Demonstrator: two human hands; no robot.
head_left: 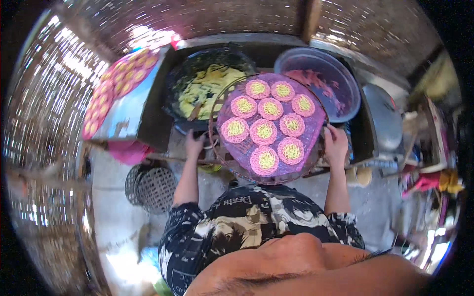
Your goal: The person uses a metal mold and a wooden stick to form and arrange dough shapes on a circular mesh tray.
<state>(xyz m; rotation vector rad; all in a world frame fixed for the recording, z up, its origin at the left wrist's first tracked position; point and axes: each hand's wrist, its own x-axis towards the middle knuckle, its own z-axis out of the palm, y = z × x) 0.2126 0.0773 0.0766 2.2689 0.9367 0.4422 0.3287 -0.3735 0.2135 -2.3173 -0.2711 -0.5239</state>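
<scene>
Round tray (224, 148): a woven tray lined with purple cloth, held up in front of the person's chest, at the centre of the view.
Cakes (264, 131): 9 round pink cakes with yellow centres lie on the purple cloth, close together.
Left hand (194, 144): at 9 o'clock of the tray, its fingers closed on the tray's rim.
Right hand (335, 143): at 3 o'clock of the tray, its fingers wrapped over the rim on that side.
Dark pan (207, 84): at 11 o'clock of the tray, partly behind it, holding a yellow-green mix.
Blue tub (323, 79): at 1 o'clock of the tray, with pink matter inside; the tray's edge overlaps it.
Second tray (118, 89): well apart at 10 o'clock, tilted, carrying many more pink and yellow cakes.
Metal lid (382, 116): at 3 o'clock, beyond the right hand.
Woven basket (150, 187): on the floor at 8 o'clock, below the left forearm.
</scene>
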